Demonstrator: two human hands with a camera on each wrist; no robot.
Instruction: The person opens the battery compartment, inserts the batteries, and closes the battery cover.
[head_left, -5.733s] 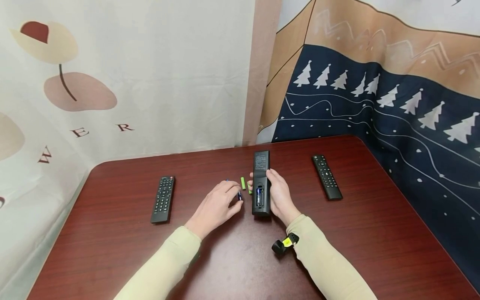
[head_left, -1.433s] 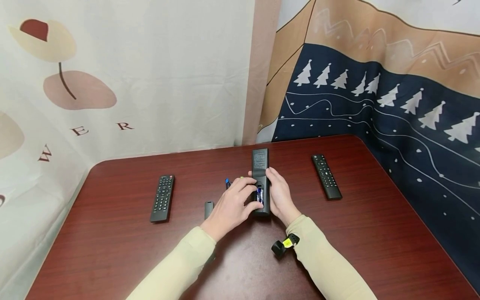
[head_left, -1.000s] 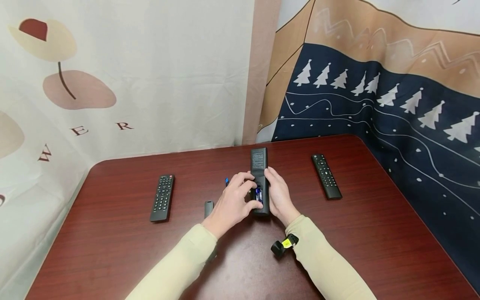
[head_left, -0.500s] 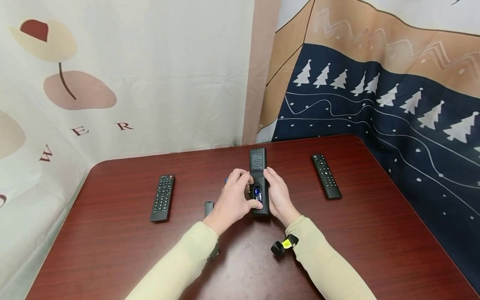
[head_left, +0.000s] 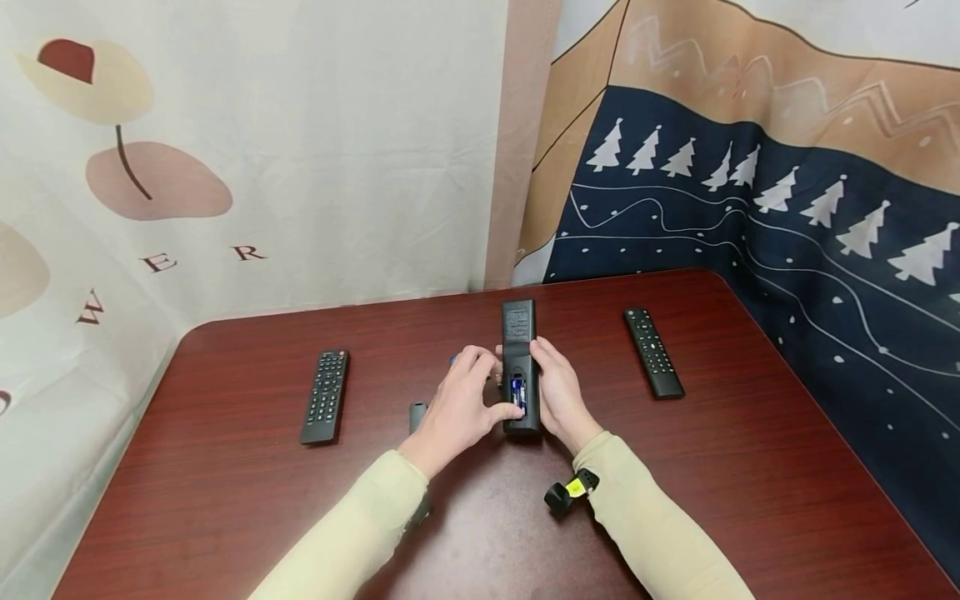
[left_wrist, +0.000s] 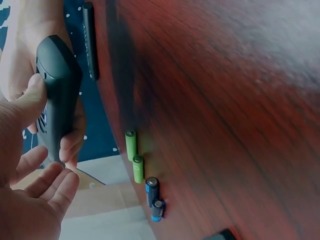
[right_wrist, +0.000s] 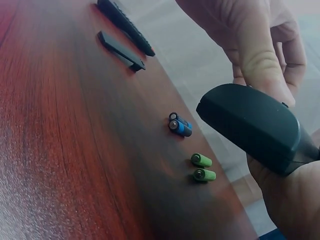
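My right hand [head_left: 560,387] grips a black remote control [head_left: 519,325], its back facing up and its battery compartment uncovered. Dark blue batteries [head_left: 518,390] show inside that compartment. The thumb of my left hand [head_left: 456,408] presses at the compartment's near end. In the left wrist view, the other fingers [left_wrist: 64,192] of this hand are loosely bent beside the remote and pinch nothing. Two green batteries [right_wrist: 204,175] and two blue batteries [right_wrist: 180,127] lie on the table below, mostly hidden by my left hand in the head view.
One remote [head_left: 326,397] lies at the left of the dark red table [head_left: 225,500], another remote [head_left: 653,353] at the right. A loose battery cover [right_wrist: 120,50] lies partly under my left forearm. Curtains [head_left: 337,167] hang behind the table's far edge.
My left hand has moved from the loose batteries to the remote's compartment. Since half a second ago, its fingers have drawn slightly back from the remote's side. The right hand keeps its grip.
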